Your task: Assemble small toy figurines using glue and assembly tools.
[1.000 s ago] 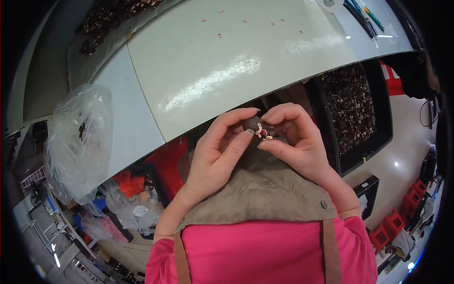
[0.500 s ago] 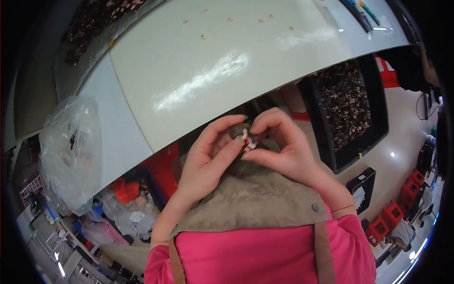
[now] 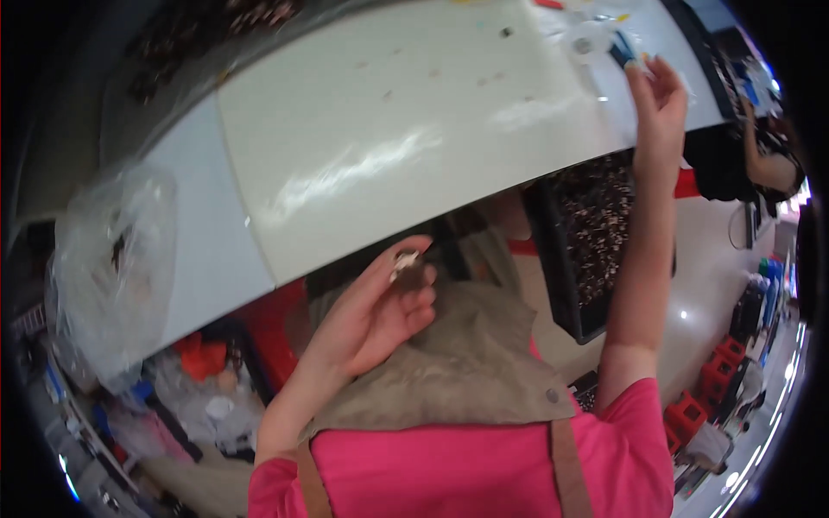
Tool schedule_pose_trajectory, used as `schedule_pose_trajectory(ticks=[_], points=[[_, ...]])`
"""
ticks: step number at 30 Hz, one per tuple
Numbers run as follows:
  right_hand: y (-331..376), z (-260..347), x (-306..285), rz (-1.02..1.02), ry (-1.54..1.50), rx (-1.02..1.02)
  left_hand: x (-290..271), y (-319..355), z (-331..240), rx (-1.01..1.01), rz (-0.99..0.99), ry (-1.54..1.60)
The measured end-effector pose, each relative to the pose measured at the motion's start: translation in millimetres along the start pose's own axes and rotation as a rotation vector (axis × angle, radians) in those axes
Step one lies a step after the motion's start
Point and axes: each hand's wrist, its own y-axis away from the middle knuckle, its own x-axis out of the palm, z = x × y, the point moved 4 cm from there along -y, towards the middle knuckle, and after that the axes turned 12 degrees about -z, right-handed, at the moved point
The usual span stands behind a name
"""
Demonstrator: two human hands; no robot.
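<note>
My left hand [image 3: 380,321] is in front of the apron, below the table edge, its fingers curled round a small brown-and-pale piece [image 3: 408,274]. The piece has a rounded dark brown part and a whitish part; its exact kind is not clear. My right hand [image 3: 661,95] is stretched out over the far right of the table, thumb and fingers apart. Its fingertips are beside a slim dark blue tool [image 3: 620,49], blurred, and I see nothing clearly held in them.
Small pale bits lie on the white table [image 3: 345,164]. A black tray [image 3: 553,276] full of small brown and pink pieces stands right of my lap. A clear plastic bag [image 3: 121,259] hangs at the left edge. Dark pieces [image 3: 190,43] are heaped far left. Another person [image 3: 760,164] is at far right.
Both hands were together on the small piece. My right hand has let go and moved far out to the upper right; my left hand keeps the piece, slightly lower and to the left.
</note>
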Motion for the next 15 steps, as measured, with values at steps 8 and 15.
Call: schedule_pose_trajectory(ticks=[8, 15], points=[[-30.6, -45.5, 52.9, 0.271, 0.346, 0.107, -10.7, 14.3, -5.3, 0.042, -0.079, 0.047], [-3.5, -19.7, 32.1, 0.329, 0.169, 0.07, -17.5, 19.7, -6.0, 0.009, -0.115, 0.011]])
